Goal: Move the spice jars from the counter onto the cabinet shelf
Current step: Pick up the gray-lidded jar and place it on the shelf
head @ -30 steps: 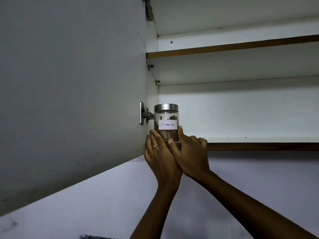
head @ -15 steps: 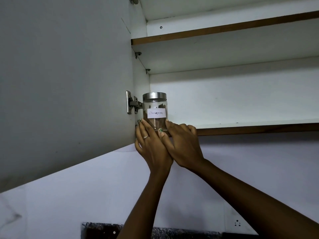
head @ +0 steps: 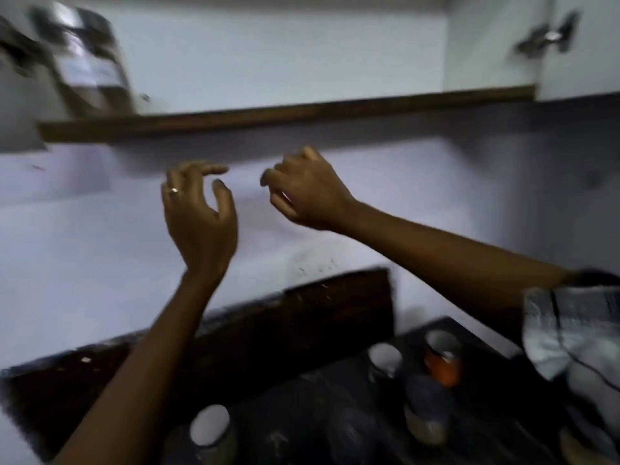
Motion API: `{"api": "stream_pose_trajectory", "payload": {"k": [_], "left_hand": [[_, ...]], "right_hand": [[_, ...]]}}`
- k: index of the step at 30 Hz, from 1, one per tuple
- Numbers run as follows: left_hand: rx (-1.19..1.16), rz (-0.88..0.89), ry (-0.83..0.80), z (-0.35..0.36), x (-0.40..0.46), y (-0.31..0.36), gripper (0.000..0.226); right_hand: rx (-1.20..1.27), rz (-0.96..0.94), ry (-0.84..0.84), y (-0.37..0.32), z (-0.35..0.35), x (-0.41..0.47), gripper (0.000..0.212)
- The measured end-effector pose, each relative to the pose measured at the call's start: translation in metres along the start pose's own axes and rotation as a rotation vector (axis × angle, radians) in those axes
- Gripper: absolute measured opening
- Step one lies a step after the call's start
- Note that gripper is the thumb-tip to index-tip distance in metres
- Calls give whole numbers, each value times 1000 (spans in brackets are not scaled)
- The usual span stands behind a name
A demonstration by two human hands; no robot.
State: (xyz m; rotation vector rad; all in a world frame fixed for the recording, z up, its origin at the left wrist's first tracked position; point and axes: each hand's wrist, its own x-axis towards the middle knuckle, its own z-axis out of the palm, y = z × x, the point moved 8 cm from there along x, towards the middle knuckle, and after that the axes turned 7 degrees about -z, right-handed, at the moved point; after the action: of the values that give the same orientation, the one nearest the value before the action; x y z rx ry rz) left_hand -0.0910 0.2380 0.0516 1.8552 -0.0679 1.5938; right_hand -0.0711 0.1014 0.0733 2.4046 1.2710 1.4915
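My left hand (head: 198, 216) and right hand (head: 308, 193) hang mid-frame, fingers loosely curled, holding nothing. The blurred spice jar (head: 89, 62) stands upper left on the cabinet shelf (head: 285, 114).

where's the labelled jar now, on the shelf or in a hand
On the shelf. The blurred labelled jar stands at the left end of the cabinet shelf; the left hand and right hand hang below it, holding nothing.

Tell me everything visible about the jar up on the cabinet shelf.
The jar is badly blurred by camera motion. It looks like clear glass with a shiny metal lid, a white label on its front and dark contents below the label. It stands at the far left end of the shelf, near its brown front edge. Neither hand touches it; both are lower down, apart from it.
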Motion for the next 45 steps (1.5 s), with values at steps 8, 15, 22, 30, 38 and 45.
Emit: {"api": "stream_pose_trajectory", "payload": {"k": [8,15,22,30,38,45], "left_hand": [[-257,-53,-363,87,-115,67,27],[-336,-71,-591,143,-225,143,24],[-330,-101,-805,188,-345,201,21],[-326,-221,-1226,229,-506,248,23],[-216,-548,-1588,255,-631,217,73],[-324,-806,-1689,261,-670,209,84]], "right_hand": [[-176,146,-269,63,-39,-146,29],[-172,213,-369,117,-66,-268,29],[-32,311,-524,146,-61,-393,24],[171,454,-817,153,-27,-545,23],[451,700,-1310,130,15,-659,101],[547,696,-1449,111,40,-694,108]]}}
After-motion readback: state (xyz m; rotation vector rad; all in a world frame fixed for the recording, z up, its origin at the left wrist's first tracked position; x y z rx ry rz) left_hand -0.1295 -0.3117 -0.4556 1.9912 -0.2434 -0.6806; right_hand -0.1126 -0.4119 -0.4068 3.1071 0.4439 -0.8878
